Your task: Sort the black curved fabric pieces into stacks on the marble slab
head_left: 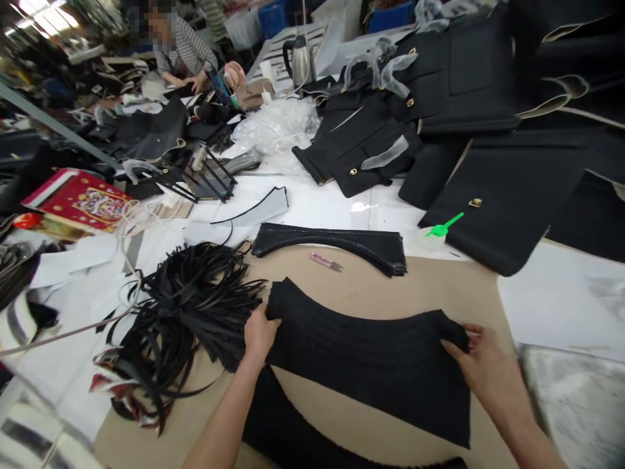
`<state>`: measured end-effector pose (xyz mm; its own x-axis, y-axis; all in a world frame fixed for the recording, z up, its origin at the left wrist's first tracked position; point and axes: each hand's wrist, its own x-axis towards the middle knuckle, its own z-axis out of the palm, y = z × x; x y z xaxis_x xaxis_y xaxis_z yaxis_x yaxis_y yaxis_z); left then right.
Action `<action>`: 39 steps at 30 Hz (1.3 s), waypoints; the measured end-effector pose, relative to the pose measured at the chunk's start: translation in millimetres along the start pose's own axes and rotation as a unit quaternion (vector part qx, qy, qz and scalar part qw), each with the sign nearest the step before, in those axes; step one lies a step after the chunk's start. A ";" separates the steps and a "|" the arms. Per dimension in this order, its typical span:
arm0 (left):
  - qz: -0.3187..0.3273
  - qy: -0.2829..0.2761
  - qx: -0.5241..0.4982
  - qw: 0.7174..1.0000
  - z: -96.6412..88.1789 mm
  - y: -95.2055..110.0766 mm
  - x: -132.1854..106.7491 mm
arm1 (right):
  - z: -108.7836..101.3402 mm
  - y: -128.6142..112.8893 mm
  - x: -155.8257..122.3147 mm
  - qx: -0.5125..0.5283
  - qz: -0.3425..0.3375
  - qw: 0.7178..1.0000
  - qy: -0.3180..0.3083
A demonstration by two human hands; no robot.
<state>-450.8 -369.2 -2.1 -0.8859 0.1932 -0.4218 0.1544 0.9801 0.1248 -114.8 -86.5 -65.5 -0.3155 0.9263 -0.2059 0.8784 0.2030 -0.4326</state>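
A curved black fabric panel point(361, 352) is spread above the brown board point(454, 286), held at both ends. My left hand point(260, 332) pinches its left edge, beside a heap of black strips point(195, 293). At the upper right corner, my right hand point(481, 358) grips the panel with thumb and fingers, folding the corner over a little. Nearer to me, another black piece point(293, 423) lies partly under the panel. Beyond it rest pink-handled thread snips point(326, 262) and a stack of curved black pieces point(332, 244).
Black bag parts point(508, 195) with gold clasps are piled at the right. A green brush-like stick point(446, 225) sits in a small tub. Clear plastic point(278, 127), a black wire rack point(205, 179) and a kettle point(300, 62) stand farther back. A co-worker point(188, 52) sits at the upper left.
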 end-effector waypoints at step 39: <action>0.063 -0.003 -0.073 0.995 17.4 -17.6 3.0 | -23.6 -12.3 -45.0 0.165 -0.026 0.985 -0.035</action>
<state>-448.6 -385.1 -21.2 -0.8607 0.3142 -0.4005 0.1975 0.9313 0.3061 -102.9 -123.2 -30.2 -0.3921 0.8904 -0.2310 0.6995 0.1255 -0.7035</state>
